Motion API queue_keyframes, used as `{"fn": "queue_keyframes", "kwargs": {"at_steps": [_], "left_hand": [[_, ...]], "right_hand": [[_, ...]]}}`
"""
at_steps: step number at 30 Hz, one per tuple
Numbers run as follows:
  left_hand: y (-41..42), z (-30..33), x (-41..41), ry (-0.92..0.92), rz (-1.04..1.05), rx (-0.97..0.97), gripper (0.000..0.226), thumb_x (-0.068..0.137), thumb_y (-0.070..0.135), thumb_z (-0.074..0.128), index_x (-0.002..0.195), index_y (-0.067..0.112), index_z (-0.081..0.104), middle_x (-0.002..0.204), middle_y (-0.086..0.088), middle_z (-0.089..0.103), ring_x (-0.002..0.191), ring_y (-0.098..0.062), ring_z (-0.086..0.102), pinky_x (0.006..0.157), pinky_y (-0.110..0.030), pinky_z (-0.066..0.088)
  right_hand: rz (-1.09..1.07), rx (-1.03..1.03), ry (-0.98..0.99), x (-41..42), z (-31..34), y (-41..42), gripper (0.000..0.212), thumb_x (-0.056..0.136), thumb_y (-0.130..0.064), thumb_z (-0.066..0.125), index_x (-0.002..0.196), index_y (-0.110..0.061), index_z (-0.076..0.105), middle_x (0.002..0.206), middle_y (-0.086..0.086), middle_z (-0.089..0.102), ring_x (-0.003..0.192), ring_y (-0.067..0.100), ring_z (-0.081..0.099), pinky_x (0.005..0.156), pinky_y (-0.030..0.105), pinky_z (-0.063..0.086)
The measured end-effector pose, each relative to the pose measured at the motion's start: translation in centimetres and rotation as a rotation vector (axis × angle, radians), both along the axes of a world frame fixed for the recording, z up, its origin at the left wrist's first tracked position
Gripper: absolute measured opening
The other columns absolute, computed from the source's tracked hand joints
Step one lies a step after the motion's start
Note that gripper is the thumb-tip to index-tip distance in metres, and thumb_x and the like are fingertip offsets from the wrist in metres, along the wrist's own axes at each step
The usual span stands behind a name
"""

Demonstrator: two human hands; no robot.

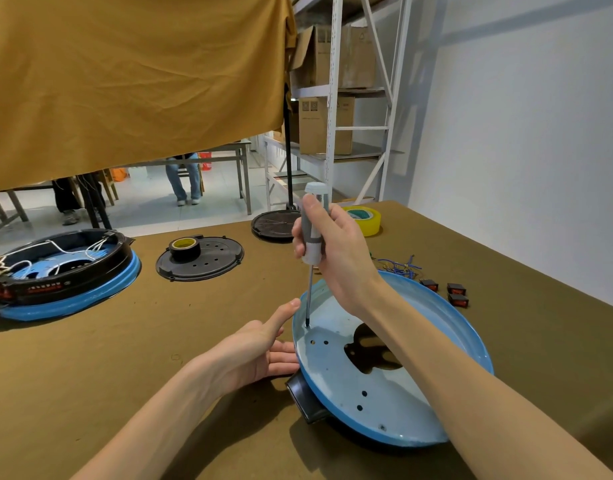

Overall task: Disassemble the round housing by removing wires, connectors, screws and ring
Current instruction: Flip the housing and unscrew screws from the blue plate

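Observation:
A round blue housing (395,403) lies tilted on the table at the lower right, its pale inner face up, with several holes and a dark cut-out in the middle. A black part (303,398) sticks out under its left rim. My right hand (336,258) grips a grey screwdriver (312,233) upright, its tip down at the housing's left inner edge. My left hand (260,348) rests against the housing's left rim, thumb up along the edge and fingers straight underneath.
A second blue housing (66,271) with black ring and white wires sits at the far left. Two black round covers (199,259) (274,225), black tape, yellow tape (365,220), loose blue wires (398,266) and three black switches (452,292) lie behind. Shelving stands beyond.

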State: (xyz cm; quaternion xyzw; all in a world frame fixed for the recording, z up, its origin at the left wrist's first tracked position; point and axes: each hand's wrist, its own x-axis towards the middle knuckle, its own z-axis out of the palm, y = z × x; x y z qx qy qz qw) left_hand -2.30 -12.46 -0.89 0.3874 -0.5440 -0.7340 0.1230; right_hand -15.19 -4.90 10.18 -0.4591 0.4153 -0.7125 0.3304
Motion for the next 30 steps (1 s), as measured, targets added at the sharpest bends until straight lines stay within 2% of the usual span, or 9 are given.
{"fn": "queue_keyframes", "kwargs": {"at_steps": [5, 10, 15, 19, 21, 24, 26, 29, 30], "left_hand": [[0.1, 0.2, -0.1, -0.008, 0.012, -0.004, 0.135, 0.048, 0.071, 0.084, 0.154, 0.003, 0.035, 0.109, -0.024, 0.077, 0.096, -0.034, 0.078, 0.077, -0.038, 0.065], [0.3, 0.3, 0.1, -0.012, 0.007, -0.005, 0.133, 0.053, 0.072, 0.082, 0.155, 0.005, 0.031, 0.107, -0.023, 0.078, 0.094, -0.031, 0.079, 0.072, -0.035, 0.064], [0.4, 0.4, -0.1, -0.031, 0.035, -0.034, 0.137, 0.047, 0.072, 0.082, 0.154, 0.004, 0.031, 0.098, -0.022, 0.079, 0.078, -0.027, 0.080, 0.060, -0.029, 0.061], [0.5, 0.6, -0.2, -0.027, 0.038, -0.013, 0.141, 0.043, 0.070, 0.084, 0.156, 0.006, 0.028, 0.100, -0.024, 0.079, 0.079, -0.029, 0.080, 0.061, -0.031, 0.062], [0.5, 0.8, -0.1, -0.021, 0.032, -0.002, 0.140, 0.045, 0.069, 0.084, 0.157, 0.007, 0.027, 0.103, -0.025, 0.078, 0.085, -0.031, 0.080, 0.063, -0.033, 0.063], [0.7, 1.0, 0.1, -0.009, 0.019, 0.012, 0.139, 0.046, 0.067, 0.084, 0.158, 0.007, 0.026, 0.106, -0.026, 0.077, 0.090, -0.033, 0.079, 0.065, -0.034, 0.064], [0.8, 1.1, 0.1, -0.007, 0.009, 0.021, 0.137, 0.048, 0.066, 0.084, 0.157, 0.007, 0.027, 0.105, -0.025, 0.077, 0.090, -0.033, 0.079, 0.064, -0.033, 0.064], [0.9, 1.2, 0.2, -0.008, 0.008, 0.045, 0.132, 0.053, 0.065, 0.083, 0.157, 0.006, 0.025, 0.105, -0.026, 0.077, 0.093, -0.035, 0.079, 0.068, -0.035, 0.065], [0.8, 1.2, 0.2, -0.008, 0.011, 0.055, 0.130, 0.055, 0.064, 0.083, 0.157, 0.006, 0.025, 0.106, -0.026, 0.077, 0.094, -0.035, 0.079, 0.069, -0.036, 0.065]], "right_hand": [[0.055, -0.038, -0.033, -0.1, -0.1, 0.0, 0.049, 0.102, -0.043, 0.045, 0.119, 0.002, 0.059, 0.079, 0.008, 0.060, 0.065, 0.016, 0.050, 0.064, 0.027, 0.045], [-0.197, -0.059, 0.188, -0.2, 0.3, 0.6, 0.025, 0.102, -0.034, 0.060, 0.098, -0.011, 0.051, 0.077, 0.007, 0.062, 0.061, 0.018, 0.060, 0.058, 0.034, 0.050], [-0.330, 0.016, 0.825, -2.3, 2.8, 2.6, 0.021, 0.088, -0.028, 0.064, 0.090, -0.007, 0.064, 0.070, 0.001, 0.059, 0.059, 0.006, 0.048, 0.056, 0.022, 0.043], [-0.326, 0.174, 1.100, -3.2, 5.9, 3.7, 0.026, 0.081, -0.034, 0.062, 0.102, -0.021, 0.054, 0.074, -0.001, 0.065, 0.061, 0.014, 0.062, 0.059, 0.038, 0.055], [-0.340, 0.277, 1.243, -3.5, 7.0, 3.8, 0.024, 0.087, -0.045, 0.063, 0.099, -0.026, 0.055, 0.070, -0.004, 0.065, 0.063, 0.017, 0.065, 0.058, 0.042, 0.053], [-0.463, 0.371, 1.559, -3.8, 8.0, 3.5, 0.044, 0.095, -0.066, 0.051, 0.091, -0.023, 0.057, 0.065, -0.004, 0.059, 0.063, 0.017, 0.059, 0.055, 0.034, 0.043], [-0.393, 0.394, 1.629, -3.7, 9.0, 3.7, 0.041, 0.095, -0.061, 0.055, 0.090, -0.022, 0.063, 0.071, -0.004, 0.059, 0.066, 0.015, 0.058, 0.057, 0.034, 0.043], [-0.051, 0.507, 1.532, -3.8, 10.9, 4.4, 0.011, 0.091, -0.032, 0.070, 0.102, -0.031, 0.070, 0.089, -0.009, 0.068, 0.076, 0.008, 0.063, 0.070, 0.034, 0.054], [0.022, 0.544, 1.528, -3.8, 11.3, 4.6, 0.023, 0.089, -0.024, 0.071, 0.110, -0.033, 0.068, 0.097, -0.009, 0.067, 0.082, 0.008, 0.064, 0.075, 0.035, 0.056]]}}
